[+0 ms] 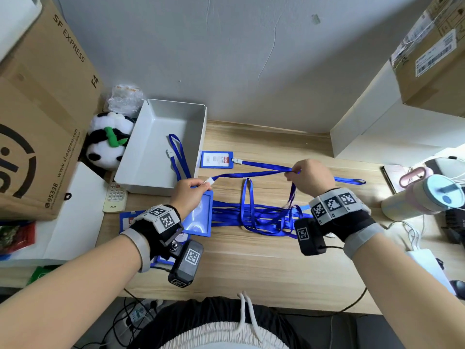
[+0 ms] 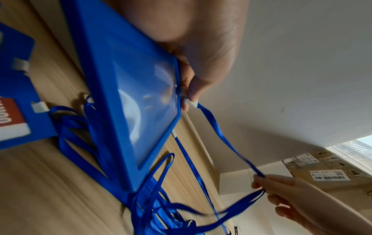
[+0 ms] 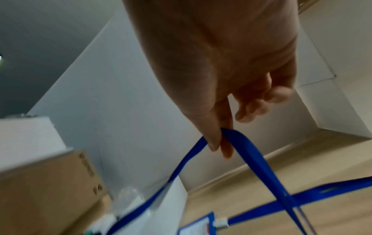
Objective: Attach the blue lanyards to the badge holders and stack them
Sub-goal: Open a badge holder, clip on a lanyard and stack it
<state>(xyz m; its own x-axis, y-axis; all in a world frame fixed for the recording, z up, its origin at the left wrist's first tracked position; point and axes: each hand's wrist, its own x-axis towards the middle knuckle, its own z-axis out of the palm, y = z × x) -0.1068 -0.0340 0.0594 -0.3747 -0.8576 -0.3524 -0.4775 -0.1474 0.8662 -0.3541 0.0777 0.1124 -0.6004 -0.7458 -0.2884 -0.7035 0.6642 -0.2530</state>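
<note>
My left hand (image 1: 195, 188) holds a blue badge holder (image 1: 200, 216) tilted above the table and pinches the white clip (image 1: 209, 181) of a blue lanyard (image 1: 251, 173) at the holder's top edge. In the left wrist view the holder (image 2: 128, 101) fills the middle, with fingertips (image 2: 192, 93) on the clip. My right hand (image 1: 293, 172) pinches the same lanyard's strap further along, stretched between the hands; its thumb and finger close on the strap (image 3: 237, 143). A heap of loose lanyards (image 1: 261, 217) lies between my wrists. One finished badge (image 1: 217, 159) with a lanyard lies behind.
A grey tray (image 1: 151, 157) holding one lanyard (image 1: 179, 157) stands at the back left. Other badge holders (image 1: 128, 220) lie under my left wrist. A remote (image 1: 115, 197), plush panda (image 1: 108, 139), cardboard boxes (image 1: 37, 109) and a tumbler (image 1: 422, 195) crowd the sides.
</note>
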